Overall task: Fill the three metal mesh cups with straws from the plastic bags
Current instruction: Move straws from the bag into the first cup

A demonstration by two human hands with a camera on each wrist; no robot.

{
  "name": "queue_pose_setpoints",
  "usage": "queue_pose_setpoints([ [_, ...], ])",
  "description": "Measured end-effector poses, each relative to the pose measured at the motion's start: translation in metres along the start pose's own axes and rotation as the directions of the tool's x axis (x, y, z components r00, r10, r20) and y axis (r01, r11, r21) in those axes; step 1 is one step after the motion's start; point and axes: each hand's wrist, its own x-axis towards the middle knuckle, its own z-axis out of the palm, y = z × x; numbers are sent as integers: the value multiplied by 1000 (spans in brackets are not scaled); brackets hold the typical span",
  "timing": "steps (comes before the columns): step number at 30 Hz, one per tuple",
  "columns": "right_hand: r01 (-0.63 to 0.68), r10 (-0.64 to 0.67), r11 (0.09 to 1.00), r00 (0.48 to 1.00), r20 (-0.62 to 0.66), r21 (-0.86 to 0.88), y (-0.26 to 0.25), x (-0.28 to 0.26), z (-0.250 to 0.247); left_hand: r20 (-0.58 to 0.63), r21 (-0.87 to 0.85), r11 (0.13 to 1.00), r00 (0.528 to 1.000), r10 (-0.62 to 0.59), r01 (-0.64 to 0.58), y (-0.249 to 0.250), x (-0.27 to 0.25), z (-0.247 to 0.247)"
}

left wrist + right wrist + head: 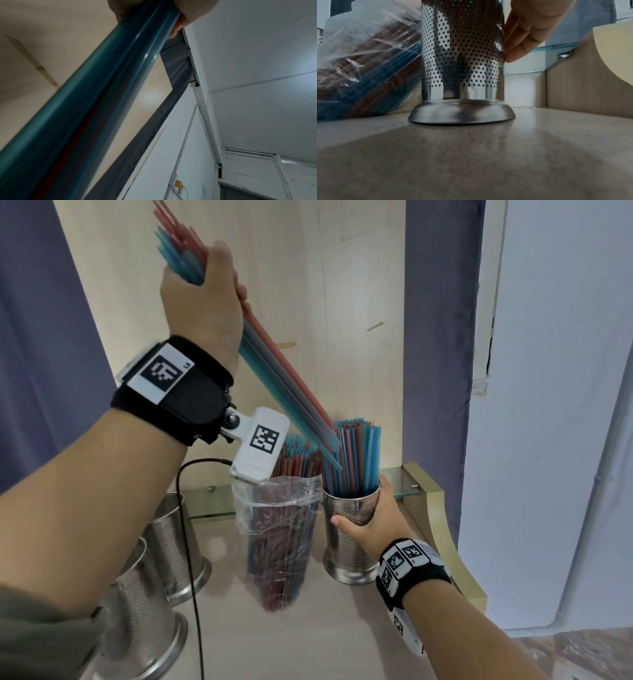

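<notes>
While the left hand [202, 302] grips a slanted bundle of blue and red plastic straws [284, 381], tips entering the straw-packed perforated steel cup [349, 529] clasped by the right hand [373, 522], two empty steel cups [171, 546] wait left of that grip, beside the clear plastic bag [277, 539]. Left wrist: blue straws [96, 97] run through the grip. Right wrist: fingers [520, 44] press the cup [462, 54] standing on the surface [471, 155]; one filling, two left.

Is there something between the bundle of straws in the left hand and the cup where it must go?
Only the straws already standing in the held mesh cup, which crowd its mouth. The bundle in the left hand slants down with its tips at that mouth; the right hand grips the cup's side.
</notes>
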Motion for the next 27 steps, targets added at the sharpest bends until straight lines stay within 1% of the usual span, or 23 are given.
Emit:
queue_pose_setpoints([
  [4,-13,13,1000,1000,7,-11,0,0,0,7,19,998,998,-62,61,-17,-16,13],
  [9,-8,8,1000,1000,11,-1,-2,-2,-2,34,128,988,996,-86,81,-44,-44,22],
  [12,3,-3,1000,1000,0,10,-4,-4,-4,66,195,978,993,-93,79,-58,-60,22],
  [16,6,-6,1000,1000,0,14,-7,-6,-7,103,225,967,984,-147,121,-74,-73,15],
  [20,4,-4,1000,1000,-9,1,-8,-6,-8,123,294,951,983,-136,95,-80,-79,9],
  [24,-5,5,1000,1000,-3,-5,-9,-7,-8,146,308,948,980,-134,84,-86,-84,8],
  [26,-4,4,1000,1000,-2,-10,-9,-7,-8,182,328,943,975,-126,61,-89,-89,7],
  [27,-3,3,1000,1000,-7,-13,-10,-7,-7,226,344,938,967,-121,37,-90,-91,6],
])
